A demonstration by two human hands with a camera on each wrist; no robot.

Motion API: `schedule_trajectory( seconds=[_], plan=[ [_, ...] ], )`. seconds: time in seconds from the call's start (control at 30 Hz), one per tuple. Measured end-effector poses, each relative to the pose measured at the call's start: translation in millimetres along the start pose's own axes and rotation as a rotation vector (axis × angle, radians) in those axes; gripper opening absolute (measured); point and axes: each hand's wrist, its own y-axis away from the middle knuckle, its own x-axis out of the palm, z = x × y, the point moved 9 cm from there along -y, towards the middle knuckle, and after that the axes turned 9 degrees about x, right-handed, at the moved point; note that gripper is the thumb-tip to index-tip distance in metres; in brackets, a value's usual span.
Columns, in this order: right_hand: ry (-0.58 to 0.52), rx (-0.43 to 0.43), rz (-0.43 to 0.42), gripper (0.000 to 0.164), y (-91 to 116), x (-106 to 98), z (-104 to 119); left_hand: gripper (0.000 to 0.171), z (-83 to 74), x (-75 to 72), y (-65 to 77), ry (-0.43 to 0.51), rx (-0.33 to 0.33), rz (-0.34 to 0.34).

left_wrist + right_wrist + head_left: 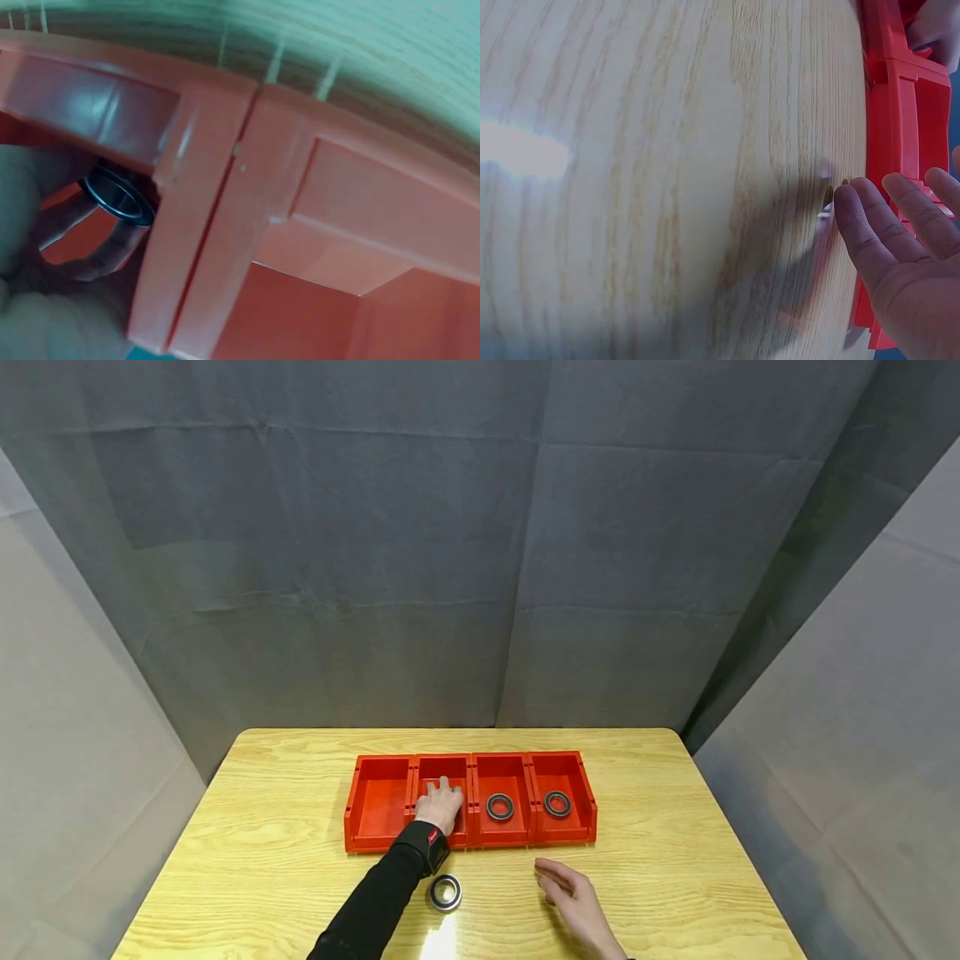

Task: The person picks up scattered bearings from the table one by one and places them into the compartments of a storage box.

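The left hand [440,808], in the second bin [450,763] from left, seems to pinch a bearing [118,198]. At 6 o'clock from it, a loose bearing [445,907] lies on the table [262,827], just beside the sleeve [382,902]; a careless pull-back could knock it rolling. Early release could leave the pinched one tilted. The right hand [573,900], at 4 o'clock, is spread, empty.

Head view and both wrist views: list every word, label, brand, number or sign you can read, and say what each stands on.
Nothing can be read in any view.
Black wrist strap on the left arm: a small red mark, too small to read.
Bearing on the table: any lettering is too small to tell.
Red bins: no lettering can be made out.
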Motion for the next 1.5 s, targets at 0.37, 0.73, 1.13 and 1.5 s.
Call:
schedule_trajectory(
  seconds=[0.37,0.73,1.13,1.5],
  plan=[
    [0.005,-0.01,0.029,0.041,0,1,3,0.025,1.4,-3.5,2.7,0.065,-0.024,-0.02],
    [-0.001,-0.003,0.032,0.041,-1,2,-2,0.019,-2.3,-4.4,0.8,0.027,0.015,-0.046],
    [0.009,-0.011,0.038,0.04,0,3,0,0.014,-2.4,-5.0,1.7,0.01,0.055,-0.06],
    [0.01,-0.006,0.036,0.04,0,5,0,0.015,-5.9,-10.5,8.0,-0.023,0.049,-0.131]
  ],
)
